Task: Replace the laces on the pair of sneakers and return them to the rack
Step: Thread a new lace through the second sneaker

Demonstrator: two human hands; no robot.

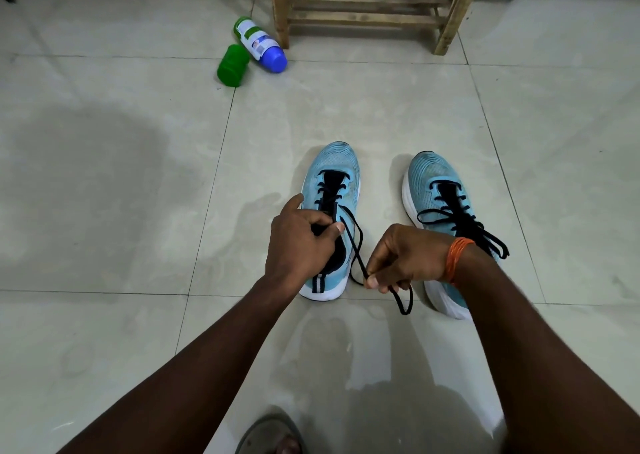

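Two light blue sneakers with white soles stand side by side on the tiled floor, toes pointing away from me. My left hand (301, 242) grips the tongue and lace at the top of the left sneaker (334, 190), index finger sticking out. My right hand (405, 258) pinches the free end of that shoe's black lace (356, 242), which runs slack from the eyelets to my fingers and loops below them. The right sneaker (434, 183) carries a black lace (460, 220) tied in a loose bow; my right wrist covers its heel.
A wooden shoe rack (367, 7) stands at the far centre against the wall. A white bottle with a blue base (261, 45) and a green cap (232, 66) lie on the floor left of the rack. My sandalled foot (273, 436) shows at the bottom edge.
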